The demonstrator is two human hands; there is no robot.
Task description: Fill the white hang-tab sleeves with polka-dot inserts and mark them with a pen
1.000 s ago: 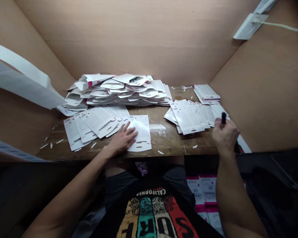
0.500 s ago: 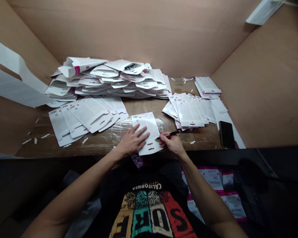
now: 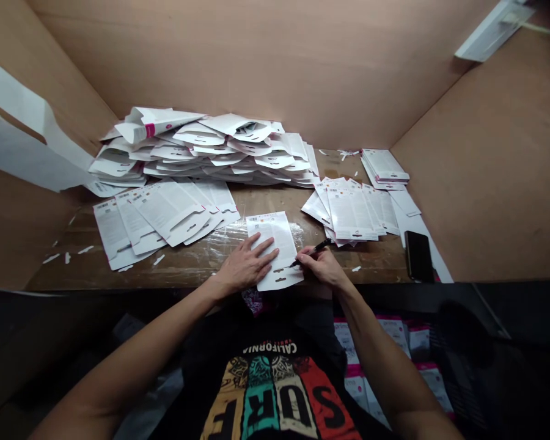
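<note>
Having swung in from the counter's right end over the last second, my right hand (image 3: 323, 266) is now pinching a slim black pen (image 3: 319, 245) between thumb and fingers. Nearest me, my black printed T-shirt (image 3: 268, 348) is showing, with pink-and-white packages (image 3: 394, 336) lying in shadow below the edge of the brown wooden counter (image 3: 378, 261). A flat white rectangular packet (image 3: 279, 238) with two slots is lying before me near that edge; my left hand (image 3: 247, 266), fingers spread, is resting on its left side. The pen's tip is pointing just beside the upper slot, though I cannot tell whether it is touching. A black rectangular phone (image 3: 419, 256) is lying to the right. Beyond, fanned white packets (image 3: 176, 214) are spreading leftward, overlapping white packets (image 3: 354, 214) rightward. Farther back, a heap of white packets (image 3: 229, 157) is standing before a tan board wall (image 3: 297, 67).
</note>
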